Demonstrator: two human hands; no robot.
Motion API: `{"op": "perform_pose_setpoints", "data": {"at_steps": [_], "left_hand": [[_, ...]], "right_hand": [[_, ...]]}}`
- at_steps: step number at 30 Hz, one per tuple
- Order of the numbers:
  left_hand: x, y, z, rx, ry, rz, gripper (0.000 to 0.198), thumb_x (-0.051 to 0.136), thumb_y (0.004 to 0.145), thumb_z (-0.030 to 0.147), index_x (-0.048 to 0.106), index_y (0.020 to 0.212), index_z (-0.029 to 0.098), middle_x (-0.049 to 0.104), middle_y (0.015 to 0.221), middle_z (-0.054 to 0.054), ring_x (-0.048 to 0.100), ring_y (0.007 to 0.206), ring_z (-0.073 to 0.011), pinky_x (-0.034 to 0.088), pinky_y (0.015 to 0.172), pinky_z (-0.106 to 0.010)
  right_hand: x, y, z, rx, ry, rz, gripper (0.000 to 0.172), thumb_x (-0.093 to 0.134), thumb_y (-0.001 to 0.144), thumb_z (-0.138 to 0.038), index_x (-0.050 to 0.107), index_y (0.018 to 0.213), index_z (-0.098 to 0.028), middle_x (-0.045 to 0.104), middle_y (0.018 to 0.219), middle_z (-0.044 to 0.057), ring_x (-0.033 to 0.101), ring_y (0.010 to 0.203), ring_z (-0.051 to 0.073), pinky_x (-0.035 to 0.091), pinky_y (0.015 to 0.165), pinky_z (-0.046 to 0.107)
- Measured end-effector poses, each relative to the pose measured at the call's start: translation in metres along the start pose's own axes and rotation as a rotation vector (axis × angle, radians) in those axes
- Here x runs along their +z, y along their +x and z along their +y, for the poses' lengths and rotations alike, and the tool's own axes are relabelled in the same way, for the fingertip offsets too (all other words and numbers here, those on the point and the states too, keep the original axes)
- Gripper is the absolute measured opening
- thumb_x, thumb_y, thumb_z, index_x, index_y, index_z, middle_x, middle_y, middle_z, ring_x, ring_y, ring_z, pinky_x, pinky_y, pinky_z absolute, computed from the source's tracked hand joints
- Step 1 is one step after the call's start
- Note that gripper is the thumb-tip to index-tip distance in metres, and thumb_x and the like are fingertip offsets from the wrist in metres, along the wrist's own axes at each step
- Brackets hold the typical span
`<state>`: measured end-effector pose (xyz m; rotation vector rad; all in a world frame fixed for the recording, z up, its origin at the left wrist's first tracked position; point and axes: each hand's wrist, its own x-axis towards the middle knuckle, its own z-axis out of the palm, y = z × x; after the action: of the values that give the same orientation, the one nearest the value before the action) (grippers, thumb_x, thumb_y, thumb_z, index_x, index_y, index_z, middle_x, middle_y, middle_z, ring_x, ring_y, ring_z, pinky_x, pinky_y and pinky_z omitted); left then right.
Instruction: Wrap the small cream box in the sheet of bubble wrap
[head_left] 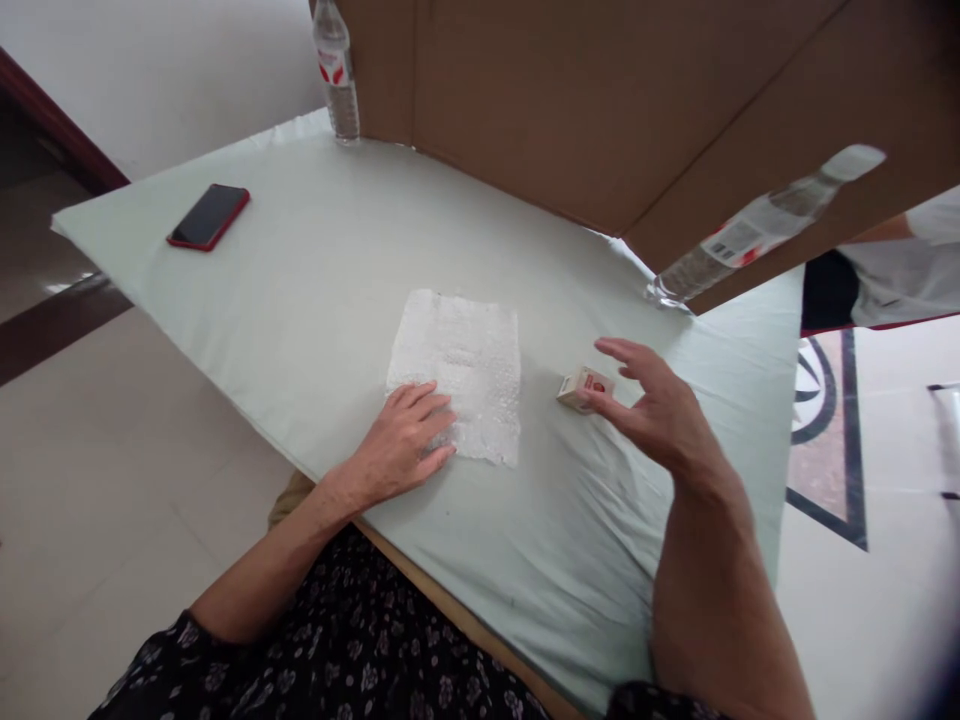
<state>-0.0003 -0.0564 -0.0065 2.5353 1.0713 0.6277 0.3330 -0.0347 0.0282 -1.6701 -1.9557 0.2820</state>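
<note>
A sheet of bubble wrap (469, 360) lies flat on the pale green tablecloth in front of me. My left hand (409, 430) rests on its lower left corner, fingers stretched out and holding nothing. To the right of the sheet sits a small cream-coloured box (586, 388) with red print on top. My right hand (649, 400) is open beside the box, thumb and fingers spread apart. The thumb tip overlaps the box's near right side; whether it touches cannot be made out.
A phone in a red case (210, 217) lies at the far left. Water bottles stand at the back (341, 85) and right (750, 240), against a large brown cardboard panel (525, 100). Part of another person (900, 265) shows at the right, beyond the tablecloth (315, 270).
</note>
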Motion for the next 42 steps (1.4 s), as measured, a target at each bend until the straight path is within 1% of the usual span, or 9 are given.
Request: {"op": "perform_pose_setpoints", "data": {"at_steps": [2,5,9,13,18,24,34,39,42], "left_hand": [[0.005,-0.005,-0.004,0.002,-0.011,0.035,0.027,0.061,0.092,0.026,0.069,0.116,0.017,0.068,0.129,-0.014,0.053,0.133,-0.0346,0.041,0.113,-0.057],[0.012,-0.01,-0.007,0.011,-0.021,0.051,0.024,0.062,0.092,0.025,0.07,0.112,0.017,0.069,0.129,-0.013,0.055,0.131,-0.0346,0.043,0.11,-0.058],[0.015,-0.012,-0.009,0.02,-0.043,0.081,0.025,0.066,0.089,0.029,0.071,0.111,0.018,0.068,0.13,-0.014,0.055,0.132,-0.0348,0.043,0.11,-0.058],[0.011,-0.012,-0.009,0.005,-0.06,0.173,0.025,0.066,0.09,0.031,0.07,0.112,0.018,0.068,0.127,-0.015,0.057,0.129,-0.0326,0.045,0.109,-0.054],[0.001,-0.014,-0.01,-0.005,0.003,0.156,0.03,0.071,0.084,0.03,0.068,0.112,0.018,0.066,0.128,-0.016,0.058,0.127,-0.0329,0.044,0.11,-0.054],[0.002,-0.02,-0.012,-0.021,0.024,0.092,0.028,0.067,0.085,0.021,0.065,0.113,0.016,0.065,0.127,-0.016,0.06,0.121,-0.0307,0.04,0.114,-0.056],[0.004,-0.011,-0.007,-0.069,0.108,0.123,0.033,0.065,0.08,0.01,0.066,0.113,0.015,0.055,0.137,-0.02,0.055,0.126,-0.0356,0.049,0.106,-0.053],[0.005,0.004,-0.006,-0.034,0.092,0.193,0.007,0.064,0.085,0.012,0.067,0.09,0.016,0.056,0.138,-0.018,0.056,0.126,-0.0342,0.05,0.104,-0.052],[0.002,0.012,-0.006,-0.068,0.03,0.24,0.006,0.06,0.09,0.015,0.064,0.085,0.017,0.059,0.135,-0.017,0.06,0.124,-0.0308,0.052,0.101,-0.049]], "right_hand": [[-0.008,-0.001,0.017,0.105,-0.083,-0.126,0.071,0.073,0.074,-0.06,0.06,0.132,-0.021,0.064,0.135,0.016,0.063,0.119,0.038,0.054,0.093,0.055],[-0.008,-0.004,0.028,0.223,-0.149,-0.26,0.056,0.069,0.076,-0.055,0.065,0.12,-0.02,0.074,0.112,0.014,0.07,0.099,0.035,0.056,0.082,0.051],[-0.003,-0.002,0.004,0.162,-0.116,-0.107,0.042,0.068,0.078,-0.054,0.066,0.104,-0.022,0.075,0.092,0.01,0.07,0.081,0.029,0.054,0.072,0.043],[0.01,0.011,-0.047,-0.058,0.057,-0.025,0.038,0.07,0.08,-0.044,0.065,0.11,-0.021,0.075,0.101,0.009,0.069,0.085,0.024,0.053,0.076,0.037],[0.057,0.034,-0.086,-0.26,0.113,-0.199,0.037,0.069,0.079,-0.03,0.064,0.115,-0.021,0.074,0.109,0.008,0.068,0.094,0.024,0.051,0.084,0.038],[0.093,0.043,-0.078,-0.226,0.131,-0.35,0.043,0.071,0.077,-0.03,0.065,0.119,-0.021,0.073,0.118,0.01,0.067,0.101,0.028,0.05,0.089,0.042],[0.091,0.042,-0.076,-0.217,0.167,-0.379,0.044,0.069,0.08,-0.032,0.064,0.122,-0.022,0.071,0.122,0.009,0.065,0.106,0.029,0.048,0.094,0.044],[0.09,0.037,-0.082,-0.23,0.118,-0.351,0.04,0.068,0.082,-0.03,0.064,0.121,-0.022,0.073,0.118,0.009,0.065,0.103,0.029,0.048,0.091,0.042],[0.091,0.037,-0.083,-0.225,0.113,-0.355,0.042,0.068,0.081,-0.029,0.064,0.122,-0.021,0.073,0.117,0.01,0.065,0.104,0.029,0.048,0.09,0.043]]}}
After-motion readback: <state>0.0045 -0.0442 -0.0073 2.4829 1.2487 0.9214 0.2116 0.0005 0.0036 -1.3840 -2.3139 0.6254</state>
